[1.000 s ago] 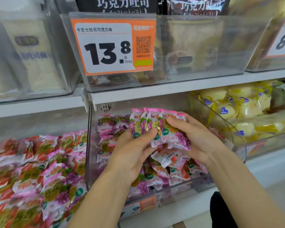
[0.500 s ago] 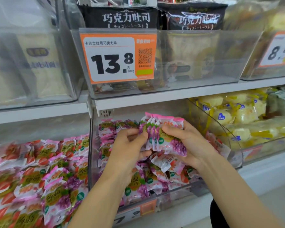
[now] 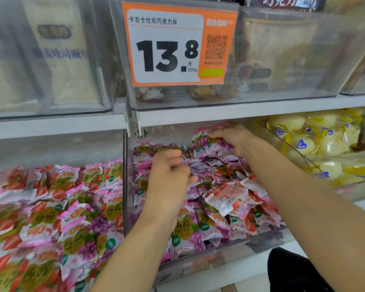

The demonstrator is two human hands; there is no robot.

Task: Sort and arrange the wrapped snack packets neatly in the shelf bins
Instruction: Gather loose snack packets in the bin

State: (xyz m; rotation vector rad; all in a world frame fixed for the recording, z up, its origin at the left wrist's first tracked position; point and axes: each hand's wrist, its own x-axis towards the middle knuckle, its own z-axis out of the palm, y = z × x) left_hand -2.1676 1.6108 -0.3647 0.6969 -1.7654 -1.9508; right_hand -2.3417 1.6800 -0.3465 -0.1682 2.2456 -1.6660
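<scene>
A clear middle shelf bin [image 3: 230,252] holds several pink and purple wrapped snack packets [image 3: 226,199], lying loose. My right hand [image 3: 235,140] grips a stack of purple packets [image 3: 209,144] at the back of this bin, just under the upper shelf. A standing row of the same packets [image 3: 144,149] lines the back left corner. My left hand [image 3: 169,178] hovers beside that row with its fingers loosely curled, and I see nothing in it.
The left bin is full of pink strawberry packets [image 3: 51,207]. Yellow wrapped buns [image 3: 308,144] fill the right bin. An orange price tag [image 3: 173,45] hangs on the upper bin, low over my hands. A clear divider wall [image 3: 125,186] separates the left and middle bins.
Both hands held the purple stack before. My left hand has let go and dropped to the left, while my right hand has carried the stack toward the back of the bin.
</scene>
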